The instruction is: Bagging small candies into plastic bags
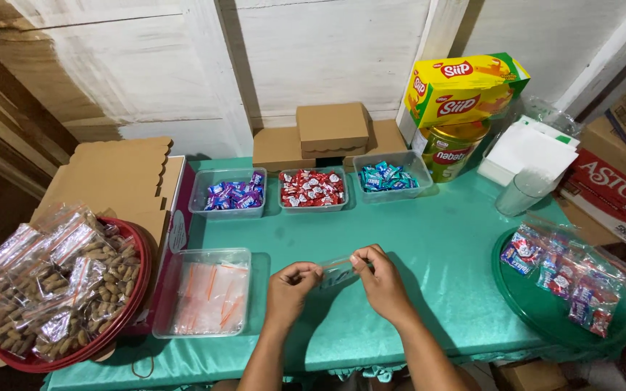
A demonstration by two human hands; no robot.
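fingers of my left hand (289,284) and right hand (380,279) pinch the two ends of a small clear plastic bag (338,270), stretched between them. just left of my left hand sits a clear tub of empty bags (204,293); beyond my hands, three candy containers (313,190).

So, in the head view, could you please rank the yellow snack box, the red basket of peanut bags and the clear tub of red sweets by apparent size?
1. Red basket of peanut bags, though nearness inflates it.
2. Yellow snack box.
3. Clear tub of red sweets.
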